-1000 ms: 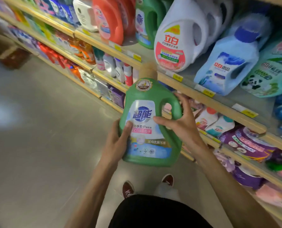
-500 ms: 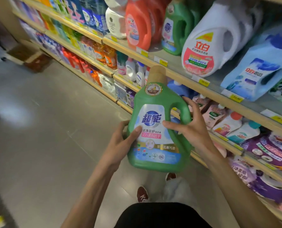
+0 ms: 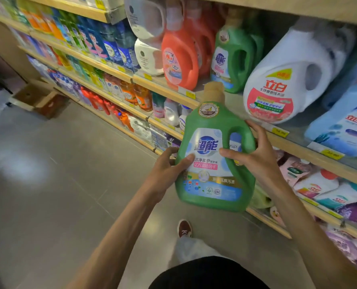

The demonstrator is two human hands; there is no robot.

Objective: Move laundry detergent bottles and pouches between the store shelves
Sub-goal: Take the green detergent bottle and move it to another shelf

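A green detergent bottle (image 3: pixel 212 159) with a tan cap and a white and blue label is held upright in front of the shelves. My left hand (image 3: pixel 167 167) grips its left side, thumb on the label. My right hand (image 3: pixel 254 155) holds the right side around the handle. Behind it on the wooden shelf (image 3: pixel 294 142) stand a matching green bottle (image 3: pixel 234 57), an orange bottle (image 3: pixel 179 57), a white bottle (image 3: pixel 294 76) and a light blue bottle (image 3: pixel 344 122). A bare gap of shelf lies between the shelved green bottle and the white one. Detergent pouches (image 3: pixel 319 184) fill the shelf below.
Long shelves of bottles and packs run to the far left. An open cardboard box (image 3: pixel 38 97) sits on the grey tiled floor (image 3: pixel 58 174) by the lowest shelf. My red shoe (image 3: pixel 184 228) shows below the bottle.
The held green bottle has risen and come nearer the shelf with the big bottles. The view has tilted up, showing more of the upper shelves.
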